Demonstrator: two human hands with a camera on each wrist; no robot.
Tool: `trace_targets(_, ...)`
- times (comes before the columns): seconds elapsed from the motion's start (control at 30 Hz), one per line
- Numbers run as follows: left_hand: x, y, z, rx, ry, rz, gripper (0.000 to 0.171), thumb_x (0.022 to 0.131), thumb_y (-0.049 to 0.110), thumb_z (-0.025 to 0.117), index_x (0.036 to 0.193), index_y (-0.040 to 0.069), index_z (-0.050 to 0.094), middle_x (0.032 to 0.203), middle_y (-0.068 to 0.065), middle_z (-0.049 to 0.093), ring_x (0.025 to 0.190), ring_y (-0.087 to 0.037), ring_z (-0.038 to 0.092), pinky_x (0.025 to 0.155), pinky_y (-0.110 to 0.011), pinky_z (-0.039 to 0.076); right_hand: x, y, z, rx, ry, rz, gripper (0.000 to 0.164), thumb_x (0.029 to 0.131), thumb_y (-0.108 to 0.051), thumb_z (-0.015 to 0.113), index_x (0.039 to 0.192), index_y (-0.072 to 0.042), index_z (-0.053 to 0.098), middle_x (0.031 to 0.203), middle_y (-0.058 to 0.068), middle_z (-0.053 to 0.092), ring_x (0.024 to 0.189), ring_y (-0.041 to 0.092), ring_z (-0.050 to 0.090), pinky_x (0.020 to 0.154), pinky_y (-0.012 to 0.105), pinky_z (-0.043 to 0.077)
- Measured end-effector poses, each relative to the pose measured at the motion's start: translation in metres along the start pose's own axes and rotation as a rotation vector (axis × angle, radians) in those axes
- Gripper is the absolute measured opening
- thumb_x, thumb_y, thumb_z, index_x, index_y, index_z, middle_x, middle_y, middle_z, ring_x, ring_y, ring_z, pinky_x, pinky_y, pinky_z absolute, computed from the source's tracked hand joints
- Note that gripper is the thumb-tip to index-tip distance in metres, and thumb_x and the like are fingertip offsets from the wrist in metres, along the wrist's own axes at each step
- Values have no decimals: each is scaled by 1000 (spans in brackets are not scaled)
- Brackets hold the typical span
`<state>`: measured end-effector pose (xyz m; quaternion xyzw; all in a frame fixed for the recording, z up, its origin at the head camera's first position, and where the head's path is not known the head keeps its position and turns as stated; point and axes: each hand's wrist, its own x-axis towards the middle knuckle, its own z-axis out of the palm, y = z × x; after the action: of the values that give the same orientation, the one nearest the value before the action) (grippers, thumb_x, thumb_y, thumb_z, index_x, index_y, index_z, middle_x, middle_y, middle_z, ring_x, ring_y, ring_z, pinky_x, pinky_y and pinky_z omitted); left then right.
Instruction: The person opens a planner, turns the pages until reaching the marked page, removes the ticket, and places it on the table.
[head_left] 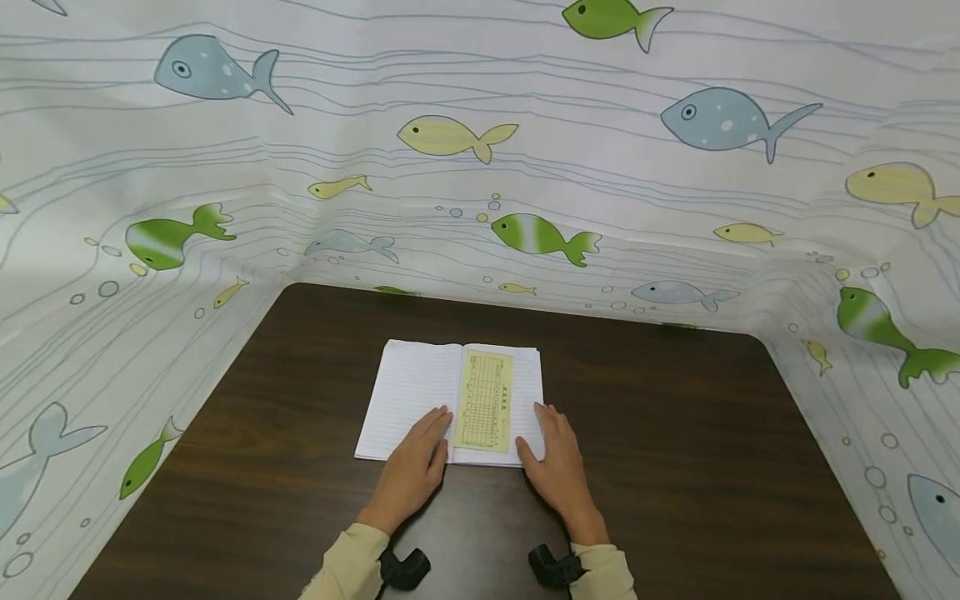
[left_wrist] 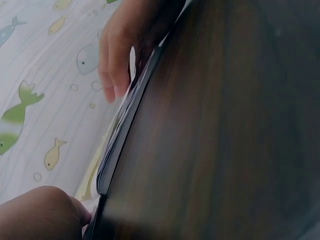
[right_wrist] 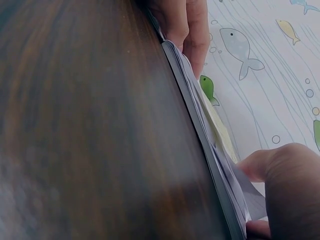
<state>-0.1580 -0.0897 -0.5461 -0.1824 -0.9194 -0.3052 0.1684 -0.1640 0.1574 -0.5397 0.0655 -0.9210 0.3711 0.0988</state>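
Note:
An open notebook (head_left: 420,379) with lined white pages lies on the dark table. On its right page rests a yellow printed slip (head_left: 483,400) with a ruled grid. My left hand (head_left: 410,475) rests on the lower left page, fingertips close to the centre fold and the thumb near the bottom edge. At the lower right corner is my right hand (head_left: 558,467), its thumb over the page and its fingers along the right edge. In the right wrist view, a bent page (right_wrist: 252,200) rises between that thumb and a finger, pinched there.
The dark wood table (head_left: 675,450) extends on both sides of the notebook. A white sheet (head_left: 525,50) printed with fish surrounds it at the back and sides. Black wrist cameras (head_left: 405,569) sit at both cuffs.

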Motion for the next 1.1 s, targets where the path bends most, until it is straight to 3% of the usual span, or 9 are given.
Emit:
trace_targets(0.2, 2, -2, 0, -12, 6, -13, 41, 100, 5, 65, 140, -1, 62, 145, -16, 59, 137, -32, 54, 108, -51, 48, -1, -1, -3, 19, 2, 16, 63, 97, -22, 71, 151, 2, 48, 148, 25, 50, 144, 44, 40, 112, 64, 38)
trace_targets(0.43, 3, -1, -2, -71, -40, -50, 45, 106, 24, 60, 149, 10, 56, 148, -13, 58, 138, -33, 53, 112, -53, 44, -1, 0, -1, 16, 16, -8, 59, 97, -21, 72, 148, 1, 52, 146, 23, 51, 144, 43, 41, 112, 64, 38)
trace_targets(0.57, 3, -3, -2, -117, -85, -10, 44, 107, 29, 59, 149, 17, 58, 150, -7, 57, 141, -29, 51, 118, -51, 38, -2, 0, -1, 48, 24, -7, 57, 97, -23, 73, 147, -2, 56, 152, 22, 48, 144, 45, 39, 111, 67, 37)
trace_targets(0.73, 3, -4, -2, -85, -115, 84, 42, 103, 30, 65, 143, 18, 64, 152, -10, 55, 142, -31, 50, 119, -53, 35, -3, 1, 1, 85, 21, -7, 53, 96, -25, 74, 143, -5, 61, 158, 22, 42, 149, 45, 33, 111, 70, 34)
trace_targets(0.93, 4, -3, -2, -31, -170, 80, 48, 101, 36, 66, 146, 18, 62, 157, -12, 48, 147, -30, 44, 121, -53, 31, -3, 0, 1, 77, 36, -45, 46, 95, -27, 75, 136, -6, 67, 161, 20, 40, 152, 42, 29, 112, 72, 32)
trace_targets(1.1, 4, -2, -3, -5, -193, 87, 55, 102, 40, 64, 151, 17, 56, 160, -13, 45, 149, -28, 40, 123, -51, 28, -2, 0, 1, 85, 37, -81, 48, 94, -26, 75, 137, -5, 66, 156, 18, 48, 150, 39, 35, 120, 64, 26)
